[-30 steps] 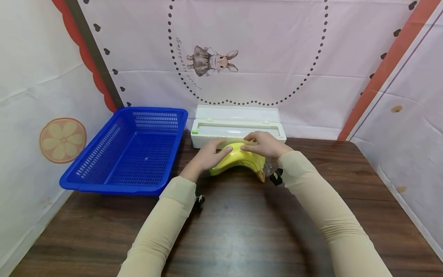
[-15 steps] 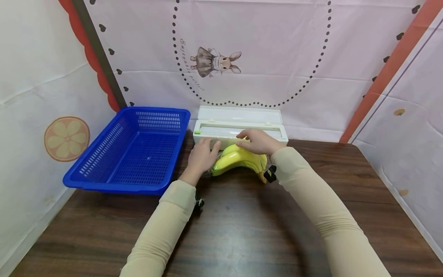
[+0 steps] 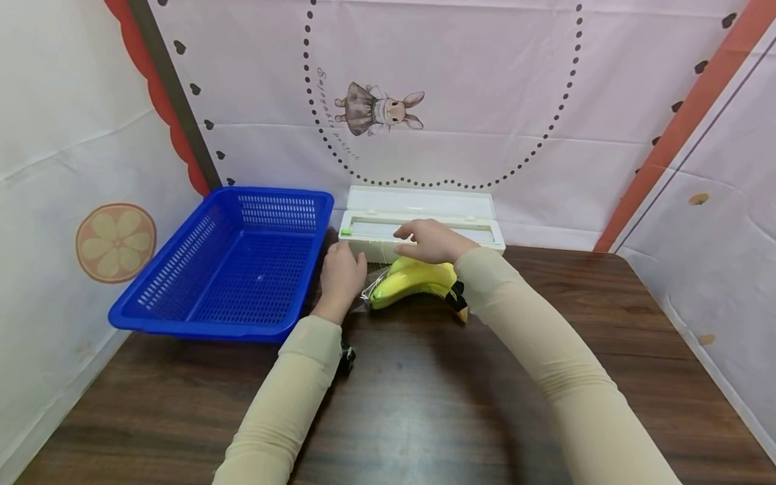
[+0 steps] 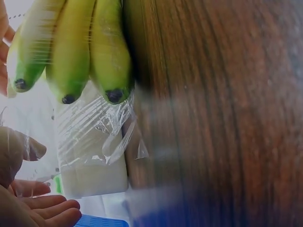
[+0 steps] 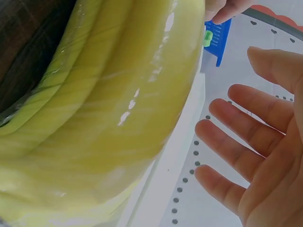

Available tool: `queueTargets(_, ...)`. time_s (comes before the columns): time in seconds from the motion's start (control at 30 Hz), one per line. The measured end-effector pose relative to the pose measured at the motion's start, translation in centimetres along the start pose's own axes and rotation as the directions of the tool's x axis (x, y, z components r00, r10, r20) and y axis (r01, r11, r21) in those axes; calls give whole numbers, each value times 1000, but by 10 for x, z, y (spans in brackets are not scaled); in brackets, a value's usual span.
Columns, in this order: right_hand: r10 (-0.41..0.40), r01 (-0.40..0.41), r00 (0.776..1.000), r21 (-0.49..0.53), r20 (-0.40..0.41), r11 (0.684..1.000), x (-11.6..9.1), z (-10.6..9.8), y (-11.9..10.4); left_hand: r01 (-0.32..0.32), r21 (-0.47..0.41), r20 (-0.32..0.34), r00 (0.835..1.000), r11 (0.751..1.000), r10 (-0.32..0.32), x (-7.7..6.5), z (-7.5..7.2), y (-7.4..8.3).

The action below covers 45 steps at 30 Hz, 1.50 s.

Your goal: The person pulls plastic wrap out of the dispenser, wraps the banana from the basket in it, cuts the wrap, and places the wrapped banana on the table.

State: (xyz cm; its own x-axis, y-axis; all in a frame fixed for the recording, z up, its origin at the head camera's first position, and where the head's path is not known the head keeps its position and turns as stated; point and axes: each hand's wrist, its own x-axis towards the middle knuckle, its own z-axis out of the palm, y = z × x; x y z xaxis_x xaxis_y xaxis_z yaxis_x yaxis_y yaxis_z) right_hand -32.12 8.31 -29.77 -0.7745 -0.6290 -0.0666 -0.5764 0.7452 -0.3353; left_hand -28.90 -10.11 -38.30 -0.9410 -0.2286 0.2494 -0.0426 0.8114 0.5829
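I see glossy, curved bananas (image 3: 409,279) in crinkled clear film (image 4: 106,135) on the wood-grained table (image 3: 388,404). The left hand (image 3: 342,275), thumb parted, visibly grips nothing; the right hand (image 3: 433,242) spreads empty fingers. Both have shifted left.

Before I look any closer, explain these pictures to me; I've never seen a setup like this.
No machine here, just a person's bare left hand and right hand. The wide picture is taken from the head, the close-ups from each wrist. On the brown table are a blue basket, a white box with its lid raised and, in front of it, yellow bananas in clear film. The left hand is beside the bananas, the right above their far side, fingers spread; neither grips them.
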Motion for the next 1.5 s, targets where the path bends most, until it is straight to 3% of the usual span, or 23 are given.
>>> queueTargets(0.23, 8, -7, 998, -13, 63, 1000, 14, -1, -11, 48, -16, -10, 999, 999, -48, 7, 1, 0)
queueTargets(0.67, -36, 41, 996, -61, 81, 997, 34, 2, -28, 76, -60, -37, 996, 995, -78, 15, 4, -5)
queueTargets(1.03, -58, 66, 994, -88, 88, 994, 47, 5, -38, 120, -57, -4, 993, 991, -121, 22, 9, -7)
queueTargets(1.5, -29, 51, 993, -191, 114, 980, 72, 8, -51, 109, -77, -33, 993, 991, -112, 28, 15, -14)
